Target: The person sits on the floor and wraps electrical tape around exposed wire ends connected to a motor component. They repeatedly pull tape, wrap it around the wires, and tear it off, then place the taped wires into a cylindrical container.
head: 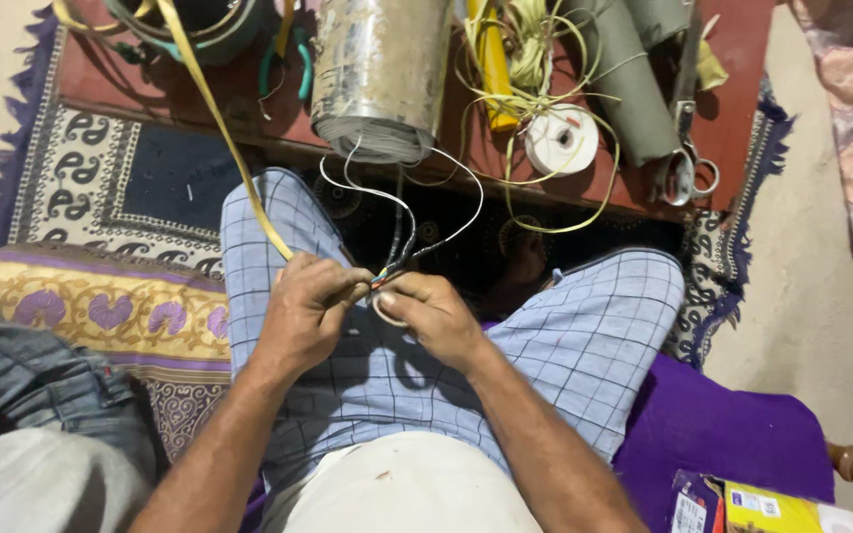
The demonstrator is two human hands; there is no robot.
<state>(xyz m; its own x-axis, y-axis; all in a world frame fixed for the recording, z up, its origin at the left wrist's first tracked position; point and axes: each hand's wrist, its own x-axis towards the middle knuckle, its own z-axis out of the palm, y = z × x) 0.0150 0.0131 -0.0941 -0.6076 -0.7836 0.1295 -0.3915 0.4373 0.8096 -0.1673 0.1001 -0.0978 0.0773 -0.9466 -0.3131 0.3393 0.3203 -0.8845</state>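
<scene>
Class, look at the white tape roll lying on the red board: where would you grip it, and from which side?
Take the white tape roll by its outer rim, thumb and fingers on opposite edges, coming from above. It lies flat with its hole facing up, so the round edge is exposed, though yellow strips loop round it and may snag.

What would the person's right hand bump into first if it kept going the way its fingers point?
The right hand points left, toward the left hand, which it nearly touches at the bundle of wires. It would likely meet those left fingers first; depth is hard to judge.
</scene>
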